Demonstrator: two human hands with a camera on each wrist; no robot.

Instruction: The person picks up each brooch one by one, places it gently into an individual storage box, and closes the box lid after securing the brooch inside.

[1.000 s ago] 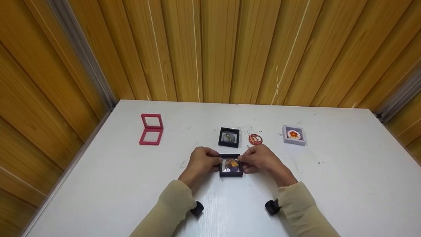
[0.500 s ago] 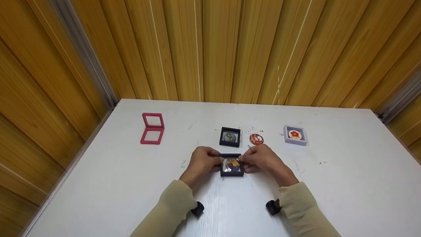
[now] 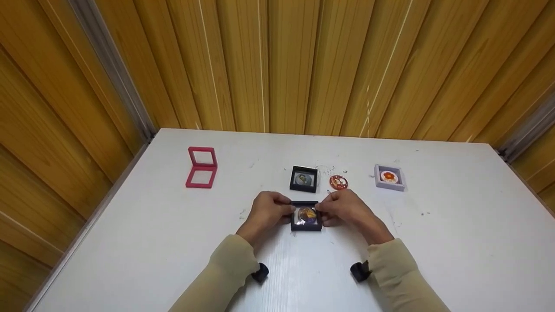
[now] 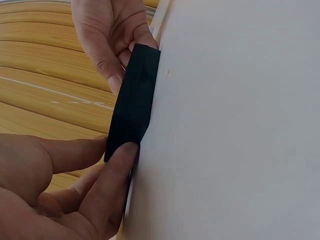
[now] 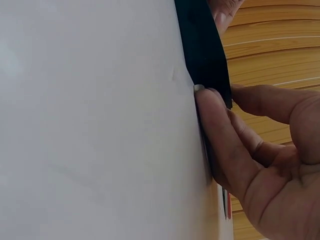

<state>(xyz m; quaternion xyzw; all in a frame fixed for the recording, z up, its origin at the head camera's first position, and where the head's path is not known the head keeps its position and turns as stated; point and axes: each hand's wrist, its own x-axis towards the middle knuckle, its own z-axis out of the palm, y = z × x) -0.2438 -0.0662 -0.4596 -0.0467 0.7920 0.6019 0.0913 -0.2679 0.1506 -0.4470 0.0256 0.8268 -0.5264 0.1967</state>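
In the head view, a square black display frame (image 3: 306, 227) lies near the middle of the table. A round, colourful badge (image 3: 307, 215) shows behind its clear film. My left hand (image 3: 268, 210) pinches the frame's left side, thumb on top. On the right side, my right hand (image 3: 350, 211) pinches it the same way. Both wrist views show the dark frame's edge (image 4: 134, 95) low against the white table, with fingertips (image 5: 212, 107) along its side. Part of the frame's sides is hidden by the fingers.
Behind the hands stand a second black frame (image 3: 303, 190) with a round badge and a loose red badge (image 3: 338, 182). A light purple frame (image 3: 390, 187) with a flower badge lies to the right. An unfolded pink frame (image 3: 199, 185) is at the left. Wood-look panels (image 3: 286, 65) rise behind the table.
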